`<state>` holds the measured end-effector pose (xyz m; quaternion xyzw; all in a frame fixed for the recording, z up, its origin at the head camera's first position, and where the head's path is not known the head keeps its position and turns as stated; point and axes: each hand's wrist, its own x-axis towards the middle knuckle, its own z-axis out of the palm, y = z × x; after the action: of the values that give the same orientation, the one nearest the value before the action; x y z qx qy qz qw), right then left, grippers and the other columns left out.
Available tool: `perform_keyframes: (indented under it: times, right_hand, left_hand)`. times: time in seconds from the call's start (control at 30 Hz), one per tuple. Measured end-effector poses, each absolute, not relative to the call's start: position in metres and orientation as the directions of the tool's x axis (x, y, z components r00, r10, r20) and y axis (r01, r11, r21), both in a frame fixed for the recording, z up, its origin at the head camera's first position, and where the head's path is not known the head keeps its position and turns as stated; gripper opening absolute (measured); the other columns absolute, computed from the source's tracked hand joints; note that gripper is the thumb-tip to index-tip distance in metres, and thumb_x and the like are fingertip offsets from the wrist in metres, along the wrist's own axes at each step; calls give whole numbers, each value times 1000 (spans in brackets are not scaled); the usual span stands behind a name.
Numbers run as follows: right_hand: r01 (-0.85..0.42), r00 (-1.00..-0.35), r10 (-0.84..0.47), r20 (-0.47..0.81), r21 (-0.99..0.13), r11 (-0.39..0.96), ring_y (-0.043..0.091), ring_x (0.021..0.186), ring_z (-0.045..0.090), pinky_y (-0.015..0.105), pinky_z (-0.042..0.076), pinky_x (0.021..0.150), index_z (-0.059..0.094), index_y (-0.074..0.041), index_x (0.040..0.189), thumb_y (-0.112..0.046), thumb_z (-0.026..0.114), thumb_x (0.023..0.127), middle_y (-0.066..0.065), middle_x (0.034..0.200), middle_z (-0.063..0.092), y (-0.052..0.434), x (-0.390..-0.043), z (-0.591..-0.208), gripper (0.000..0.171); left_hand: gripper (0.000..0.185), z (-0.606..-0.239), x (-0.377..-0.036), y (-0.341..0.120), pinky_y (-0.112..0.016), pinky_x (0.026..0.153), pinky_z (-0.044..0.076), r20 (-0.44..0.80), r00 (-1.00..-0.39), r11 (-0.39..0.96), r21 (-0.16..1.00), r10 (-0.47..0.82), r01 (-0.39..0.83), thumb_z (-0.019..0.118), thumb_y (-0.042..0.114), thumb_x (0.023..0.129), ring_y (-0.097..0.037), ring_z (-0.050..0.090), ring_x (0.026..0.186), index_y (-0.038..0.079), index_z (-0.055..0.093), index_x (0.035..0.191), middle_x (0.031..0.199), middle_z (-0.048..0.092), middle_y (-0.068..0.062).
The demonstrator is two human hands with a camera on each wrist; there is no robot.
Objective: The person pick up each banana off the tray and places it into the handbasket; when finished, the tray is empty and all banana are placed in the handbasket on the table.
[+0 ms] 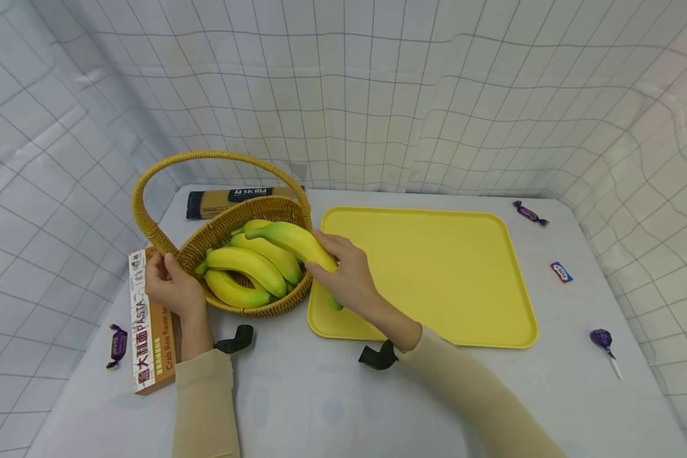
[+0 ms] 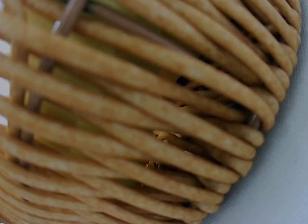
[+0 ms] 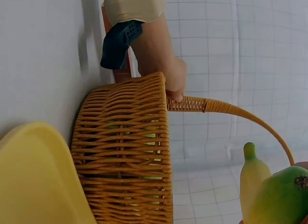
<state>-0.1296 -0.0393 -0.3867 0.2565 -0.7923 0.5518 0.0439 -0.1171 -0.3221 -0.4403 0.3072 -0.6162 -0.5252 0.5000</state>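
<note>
A brown wicker basket [image 1: 277, 308] with a tall arched handle [image 1: 223, 154] stands at the left of the table, several yellow bananas [image 1: 243, 264] inside it. My left hand [image 1: 174, 286] grips the foot of the handle at the basket's left rim. In my right hand [image 1: 346, 270] is a banana [image 1: 289, 238] with green ends, held above the basket's right rim, its stem pointing left over the other bananas. The right wrist view shows this banana [image 3: 257, 185] raised beside the basket wall [image 3: 125, 147]. Only basket weave [image 2: 144, 118] fills the left wrist view.
Right of the basket lies a yellow tray [image 1: 423, 273]. A pasta box [image 1: 149, 331] lies left of the basket, a spaghetti pack [image 1: 212, 202] behind it. Wrapped candies [image 1: 117, 345] [image 1: 529, 213], a small red-and-blue packet [image 1: 562, 272] and a lollipop [image 1: 602, 340] lie near the table's sides.
</note>
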Motion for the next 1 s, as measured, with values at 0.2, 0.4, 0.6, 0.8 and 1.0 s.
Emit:
perform_keyframes:
  times: [0.2, 0.4, 0.6, 0.8, 1.0]
  right_hand:
    - [-503, -840, -380, 387, -818, 280, 29, 125, 55, 39, 49, 97, 51, -1, 140, -15, 67, 90, 16, 138, 57, -73, -139, -381, 54]
    - [-529, -835, -361, 415, -787, 319, 30, 124, 56, 35, 50, 96, 49, 1, 140, -13, 66, 92, 18, 137, 57, -103, -152, -382, 53]
    - [-555, -827, -360, 433, -733, 394, 29, 127, 54, 35, 46, 102, 50, 2, 139, -15, 65, 93, 18, 138, 56, -125, -164, -386, 51]
    - [-551, -834, -358, 420, -662, 508, 26, 126, 56, 31, 46, 102, 50, 0, 140, -17, 63, 96, 14, 140, 56, -136, -176, -396, 49]
    - [-518, -855, -365, 369, -631, 578, 26, 122, 57, 33, 49, 98, 46, -3, 144, -18, 58, 98, 12, 144, 52, -147, -181, -403, 50]
  left_hand:
    - [24, -442, -118, -323, -21, 90, 44, 273, -312, 245, 961, -910, 127, 54, 14, 100, -6, 58, 100, 3, 68, 116, 112, 67, -10]
    - [25, -442, -120, -325, -21, 89, 44, 251, -302, 226, 967, -919, 117, 53, 12, 99, -5, 57, 100, 2, 68, 117, 113, 67, -12]
    - [24, -434, -118, -319, -21, 88, 44, 236, -296, 215, 971, -926, 102, 53, 9, 99, -4, 56, 98, -1, 67, 116, 107, 66, -5]
    - [26, -441, -118, -322, -21, 91, 45, 239, -321, 214, 970, -917, 112, 54, 14, 100, -7, 58, 103, 3, 68, 118, 115, 67, -11]
    - [26, -444, -118, -326, -21, 90, 45, 275, -309, 254, 961, -910, 106, 54, 15, 100, -6, 59, 101, 2, 68, 117, 112, 67, -10]
